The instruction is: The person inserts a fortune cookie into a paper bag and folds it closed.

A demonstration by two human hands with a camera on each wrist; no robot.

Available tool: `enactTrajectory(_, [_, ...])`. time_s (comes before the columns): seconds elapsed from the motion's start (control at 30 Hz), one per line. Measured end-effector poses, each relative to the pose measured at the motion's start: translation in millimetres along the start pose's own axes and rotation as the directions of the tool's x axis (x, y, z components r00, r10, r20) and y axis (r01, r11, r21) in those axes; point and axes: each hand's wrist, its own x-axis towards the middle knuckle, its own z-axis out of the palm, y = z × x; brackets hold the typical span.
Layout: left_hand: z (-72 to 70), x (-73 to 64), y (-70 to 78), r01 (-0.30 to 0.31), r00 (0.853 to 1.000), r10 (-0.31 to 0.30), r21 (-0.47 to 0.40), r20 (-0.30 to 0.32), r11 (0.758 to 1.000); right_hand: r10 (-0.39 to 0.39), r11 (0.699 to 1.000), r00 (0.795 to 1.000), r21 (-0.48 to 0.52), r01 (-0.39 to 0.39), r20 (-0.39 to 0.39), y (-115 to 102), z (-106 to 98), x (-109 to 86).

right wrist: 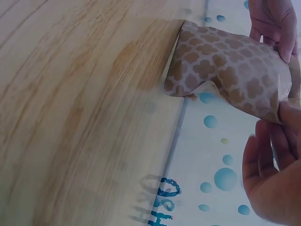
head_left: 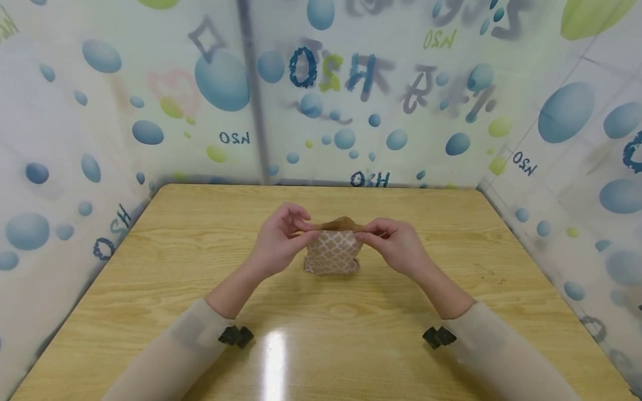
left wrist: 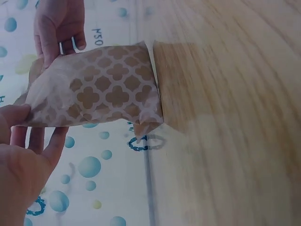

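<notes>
A small brown paper bag [head_left: 333, 254] with a white quatrefoil pattern stands upright on the table, its lower part puffed out. My left hand [head_left: 281, 240] pinches the top left corner between thumb and fingers. At the top right corner, my right hand [head_left: 400, 248] pinches the paper in the same way. Between the hands, a plain brown flap [head_left: 343, 223] of the bag's top shows behind the patterned front. In the left wrist view the patterned side [left wrist: 115, 87] looks creased near the left thumb. The bag's contents are hidden.
The light wooden table [head_left: 321, 317] stretches around the bag, with a bright reflection near its front. Walls [head_left: 346, 111] printed with blue and green drops and lettering enclose it at the back and sides. Small dark devices [head_left: 236, 336] sit at both sleeve cuffs.
</notes>
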Motion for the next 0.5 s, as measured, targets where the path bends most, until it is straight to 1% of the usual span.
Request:
enactTrajectory(0.07, [-0.8, 1.7, 0.2, 0.041, 0.999, -0.040, -0.018, 0.018, 0.999, -0.004, 1.000, 1.000, 0.023, 0.004, 0.022, 0.7, -0.7, 0.9])
enactTrajectory(0.13, [-1.2, 3.4, 1.7, 0.109, 0.993, -0.108, -0.007, 0.049, 0.994, -0.009, 0.999, 0.999, 0.047, 0.007, 0.043, 1.9, -0.5, 2.0])
enactTrajectory(0.17, [-1.4, 4.1, 2.0, 0.149, 0.987, -0.149, 0.007, 0.064, 0.989, -0.013, 0.998, 0.998, 0.059, 0.010, 0.054, 2.6, -0.2, 2.5])
enactTrajectory(0.23, [-1.0, 5.2, 3.3, 0.229, 0.968, -0.231, 0.036, 0.094, 0.973, -0.019, 0.997, 0.997, 0.073, 0.013, 0.077, 4.0, 0.5, 3.2])
enactTrajectory(0.3, [0.1, 5.9, 3.4, 0.281, 0.951, -0.287, 0.069, 0.111, 0.957, -0.020, 0.997, 0.995, 0.076, 0.013, 0.097, 4.6, 2.0, 4.1])
enactTrajectory(0.37, [2.6, 6.3, 2.7, 0.305, 0.943, -0.312, 0.076, 0.115, 0.949, -0.021, 0.997, 0.994, 0.077, 0.013, 0.109, 5.1, 3.6, 4.6])
enactTrajectory(0.43, [5.5, 6.9, 2.3, 0.297, 0.946, -0.304, 0.075, 0.109, 0.952, -0.021, 0.997, 0.994, 0.070, 0.013, 0.103, 4.3, 5.2, 5.1])
enactTrajectory(0.5, [8.6, 7.1, 2.0, 0.283, 0.953, -0.288, 0.070, 0.095, 0.957, -0.021, 0.998, 0.996, 0.059, 0.016, 0.085, 3.2, 6.5, 5.2])
